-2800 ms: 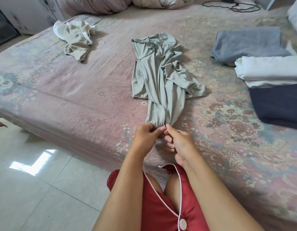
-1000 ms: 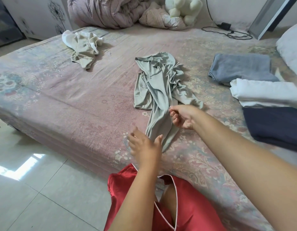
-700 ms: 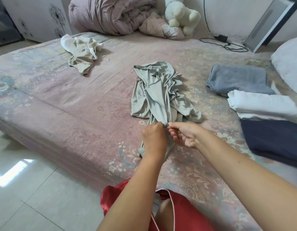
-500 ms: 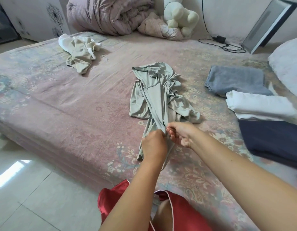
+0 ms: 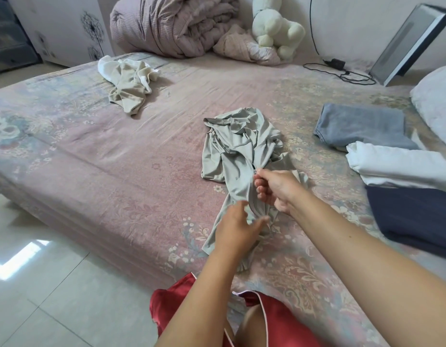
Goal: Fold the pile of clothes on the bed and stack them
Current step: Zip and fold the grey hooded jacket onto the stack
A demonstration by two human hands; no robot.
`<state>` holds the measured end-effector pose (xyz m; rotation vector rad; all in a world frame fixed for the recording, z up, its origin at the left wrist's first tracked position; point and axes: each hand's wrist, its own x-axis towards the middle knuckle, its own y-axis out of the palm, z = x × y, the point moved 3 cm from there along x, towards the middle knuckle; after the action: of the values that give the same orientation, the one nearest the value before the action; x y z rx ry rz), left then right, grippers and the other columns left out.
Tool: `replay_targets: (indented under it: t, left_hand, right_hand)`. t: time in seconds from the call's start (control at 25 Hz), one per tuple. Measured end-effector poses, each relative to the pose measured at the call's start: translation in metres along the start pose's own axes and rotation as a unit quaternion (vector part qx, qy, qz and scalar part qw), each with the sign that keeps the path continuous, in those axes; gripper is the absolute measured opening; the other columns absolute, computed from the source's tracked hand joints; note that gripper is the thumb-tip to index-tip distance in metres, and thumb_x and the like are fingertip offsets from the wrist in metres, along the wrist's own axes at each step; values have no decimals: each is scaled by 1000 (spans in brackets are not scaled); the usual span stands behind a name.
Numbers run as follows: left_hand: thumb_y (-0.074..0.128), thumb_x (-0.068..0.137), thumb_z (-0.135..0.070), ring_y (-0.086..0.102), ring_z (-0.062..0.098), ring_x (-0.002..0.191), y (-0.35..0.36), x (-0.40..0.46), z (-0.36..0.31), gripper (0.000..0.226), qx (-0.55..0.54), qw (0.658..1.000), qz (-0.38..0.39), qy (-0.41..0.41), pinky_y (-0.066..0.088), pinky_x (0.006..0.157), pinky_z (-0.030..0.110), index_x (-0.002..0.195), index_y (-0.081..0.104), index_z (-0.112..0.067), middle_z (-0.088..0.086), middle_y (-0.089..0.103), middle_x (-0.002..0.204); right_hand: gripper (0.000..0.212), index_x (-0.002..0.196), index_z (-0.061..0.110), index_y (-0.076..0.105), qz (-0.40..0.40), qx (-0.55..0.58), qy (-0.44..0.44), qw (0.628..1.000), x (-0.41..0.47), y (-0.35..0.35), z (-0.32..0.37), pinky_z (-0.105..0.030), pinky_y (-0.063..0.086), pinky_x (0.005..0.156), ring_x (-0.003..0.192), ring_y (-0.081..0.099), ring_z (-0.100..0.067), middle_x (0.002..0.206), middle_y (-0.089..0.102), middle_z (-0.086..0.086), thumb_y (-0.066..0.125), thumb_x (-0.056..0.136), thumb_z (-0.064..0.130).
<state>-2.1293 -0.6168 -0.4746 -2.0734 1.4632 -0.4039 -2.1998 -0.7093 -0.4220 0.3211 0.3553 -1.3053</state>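
- Since half a second ago, the left hand [image 5: 235,227] has let go of the grey-green garment [image 5: 238,156] and dropped back toward the person, while the right hand [image 5: 275,190] has slid farther up the garment's front seam.
- Lying crumpled near the middle of the bed [image 5: 117,176], the grey-green garment has its narrow lower end trailing toward the near edge.
- Thumb and forefinger of the right hand pinch the garment at the seam, the other fingers curled beneath.
- Over the garment's lower part, the left hand is spread, fingers and thumb apart; it looks blurred, and whether it touches the cloth cannot be told.
- To the right lie three folded pieces in a row: a grey-blue one [image 5: 359,125] farthest off, a white one [image 5: 397,162] overlapping its near edge, and a dark navy one [image 5: 414,216] nearest, tucked under the white one.
- Far to the left, a loose beige and white heap of clothes [image 5: 129,82] lies unfolded, well apart from the grey-green garment.
- At the head of the bed sit a rolled quilt [image 5: 172,23], a white plush toy [image 5: 274,28] and a black cable [image 5: 342,71].
- A white pillow [image 5: 434,101] shows at the right edge.
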Motion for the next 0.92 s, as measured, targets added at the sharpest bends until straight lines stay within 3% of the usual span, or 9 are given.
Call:
replay_targets:
  t: [0.08,0.2,0.32,0.48,0.6,0.72,0.8,0.84,0.92]
  left_hand:
    - [63,89,-32,57,20,96,-3,18,-8,36,-66,997,-44,16,47,81,36,117,56,-10,4,61,105]
    - [57,89,-12,50,20,73,-2,32,-15,9,-106,993,-55,17,39,61,26,81,58,-6,3,58,74]
    - [55,86,-5,41,18,67,-2,31,-13,19,-61,996,-58,16,23,54,27,70,47,-11,-6,42,60]
    - [61,89,-16,38,14,59,-1,17,-6,30,-49,998,-23,13,25,53,27,66,42,-14,-7,40,59]
    - [66,87,-18,36,6,52,7,0,6,41,-51,998,43,-21,28,48,17,57,38,-18,-6,40,57]
    - [66,87,-21,41,14,58,12,-8,15,42,29,993,112,-36,35,57,25,56,37,-17,-4,40,59]
    - [64,87,-24,43,17,61,11,-12,16,38,62,989,129,-38,42,62,29,59,40,-16,-1,43,62]
    - [63,87,-28,47,17,65,9,-11,14,31,41,992,115,-28,46,67,32,65,46,-16,-1,47,67]
    - [64,87,-37,54,16,82,-2,-7,5,22,-35,999,16,-8,47,76,33,92,57,-17,-2,56,88]
  right_hand:
    - [28,69,8,57,0,-16,-2,1000,-7,-3,-3,-14,34,32,31,40,-4,41,49,4,52,96,14]
    - [29,68,5,54,7,-22,-5,1000,-18,-4,-8,-13,29,29,28,39,-3,37,49,4,49,96,10]
    - [28,67,2,53,-1,-25,1,1000,-22,-6,-14,-13,33,29,28,44,-4,37,52,2,47,95,4]
    - [32,62,0,52,-23,17,10,1000,-19,-1,-13,-12,34,30,28,44,-3,35,52,1,45,93,0]
    - [36,61,0,52,-39,65,20,997,-11,8,-2,-10,36,31,26,44,-2,33,50,2,43,96,3]
    - [39,64,1,52,-50,122,3,991,-5,5,23,-9,37,32,27,46,-1,33,50,3,41,100,9]
    - [38,64,2,53,-49,94,-19,994,-7,2,29,-10,38,32,28,46,-1,34,51,3,44,100,12]
    - [37,65,3,53,-42,69,-23,996,-10,1,27,-11,38,32,28,46,-1,35,52,3,45,100,13]
    - [32,68,3,54,-27,26,-23,999,-14,-1,17,-12,38,31,29,46,-2,37,53,2,47,99,12]
